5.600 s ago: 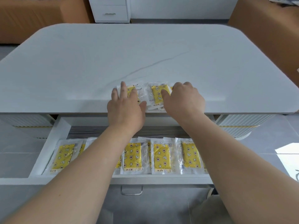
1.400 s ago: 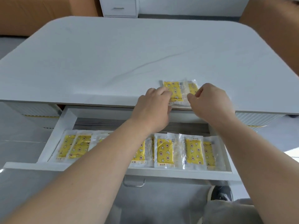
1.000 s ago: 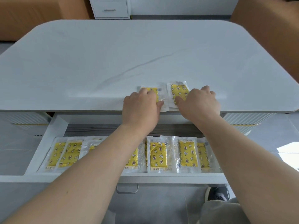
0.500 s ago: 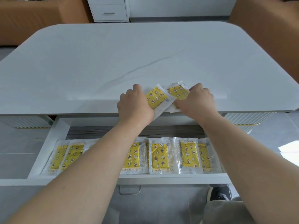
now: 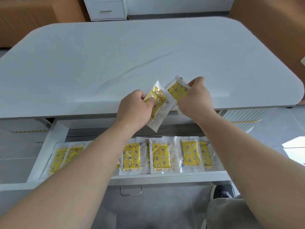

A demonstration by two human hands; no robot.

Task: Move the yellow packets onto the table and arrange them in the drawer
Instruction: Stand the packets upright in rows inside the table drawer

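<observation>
My left hand (image 5: pixel 133 109) grips a yellow packet (image 5: pixel 159 104) in clear wrap, tilted and lifted above the near edge of the white table (image 5: pixel 115 60). My right hand (image 5: pixel 195 100) pinches a second yellow packet (image 5: pixel 177 90), also raised and tilted, its corner overlapping the first. Below, the open white drawer (image 5: pixel 49 146) holds a row of several yellow packets (image 5: pixel 160 157) lying flat side by side; my left forearm hides part of the row.
A white cabinet (image 5: pixel 105 9) stands beyond the table's far edge. Brown furniture (image 5: pixel 272 30) flanks the table at the back left and right. The drawer's metal handle (image 5: pixel 131 190) hangs at its front. A shoe (image 5: pixel 222 192) rests on the grey floor.
Both hands have lifted their packets off the tabletop and tilted them upward; half a second ago the packets were still close to the surface.
</observation>
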